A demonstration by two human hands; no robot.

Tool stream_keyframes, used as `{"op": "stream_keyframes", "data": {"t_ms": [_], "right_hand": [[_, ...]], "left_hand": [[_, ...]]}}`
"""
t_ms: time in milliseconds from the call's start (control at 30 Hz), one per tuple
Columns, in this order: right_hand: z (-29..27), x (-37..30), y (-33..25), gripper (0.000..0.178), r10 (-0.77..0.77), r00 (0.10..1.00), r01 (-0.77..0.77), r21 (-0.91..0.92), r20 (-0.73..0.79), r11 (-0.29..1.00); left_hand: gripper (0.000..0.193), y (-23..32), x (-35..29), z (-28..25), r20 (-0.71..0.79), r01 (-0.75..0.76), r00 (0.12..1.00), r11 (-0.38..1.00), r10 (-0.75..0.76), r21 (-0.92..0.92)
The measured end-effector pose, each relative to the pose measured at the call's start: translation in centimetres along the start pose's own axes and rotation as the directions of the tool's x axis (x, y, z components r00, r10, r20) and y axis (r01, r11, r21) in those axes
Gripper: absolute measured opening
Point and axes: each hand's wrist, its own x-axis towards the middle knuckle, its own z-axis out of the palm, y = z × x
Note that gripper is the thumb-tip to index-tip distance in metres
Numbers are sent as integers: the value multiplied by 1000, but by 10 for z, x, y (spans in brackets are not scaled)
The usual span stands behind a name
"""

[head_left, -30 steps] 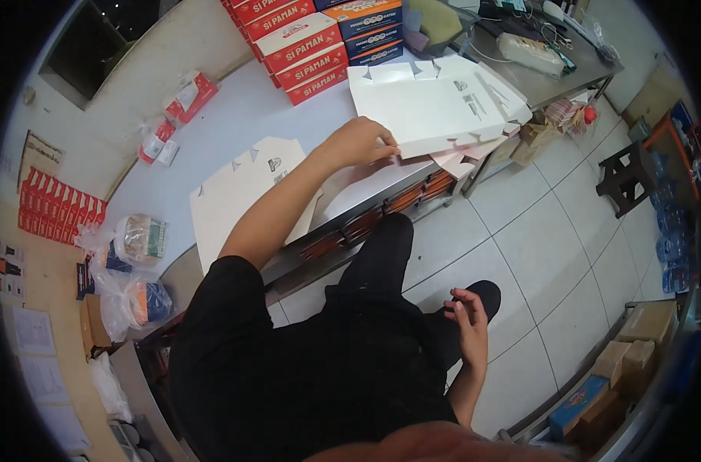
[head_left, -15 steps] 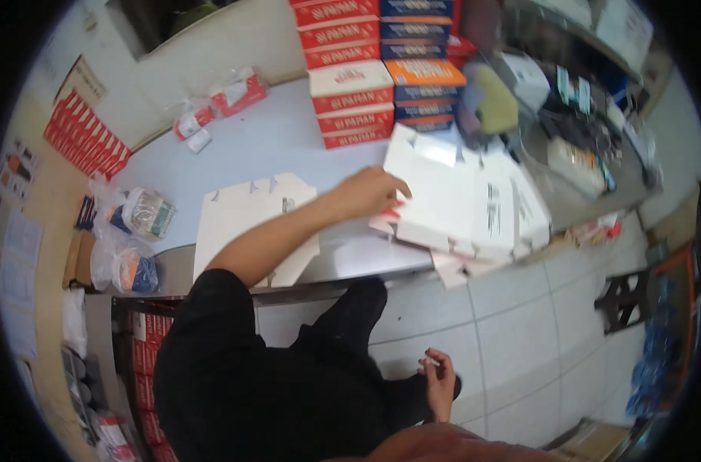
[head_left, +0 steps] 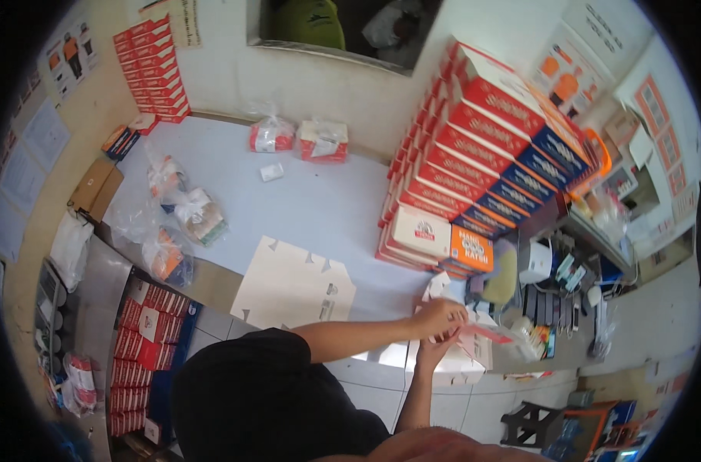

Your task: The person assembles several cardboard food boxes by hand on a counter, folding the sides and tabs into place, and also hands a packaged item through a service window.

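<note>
Well, your two hands are together, right of the centre of the frame: the left hand (head_left: 435, 319) comes in from the left over the right hand (head_left: 431, 353), and the left fingers look curled onto the edge of a red flap (head_left: 485, 333) — how firmly the right hand grips I cannot tell, since the fingers overlap and blur. Your white carton (head_left: 464, 363) lies under and around both hands at the table's near edge, so judge that edge as its weak side: thin board will likely bend where it has no support. Pinch close to the crease rather than out at the corner, press evenly along it, and let the right hand steady the board from below while the left works the flap; forcing one point could kink or tear it. Mind your left forearm too — it passes close to the flat blank (head_left: 293, 285) on the table (head_left: 320, 192), left of centre, and a sweep of the elbow might drag that askew. Farther out, the tall stack of boxes (head_left: 474, 142) fills the upper right, its lower front near the carton, so lift panels gently away from it.
</note>
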Motion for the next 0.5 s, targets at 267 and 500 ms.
{"op": "stream_keyframes", "data": {"t_ms": [267, 500], "right_hand": [[-33, -8, 116, 68, 582, 810, -564, -170, 76, 808], [-89, 5, 128, 60, 578, 804, -575, -66, 138, 815]], "left_hand": [[16, 19, 7, -5, -129, -104, 988, 988, 90, -113], [14, 52, 3, -29, -188, -196, 967, 975, 174, -108]]}}
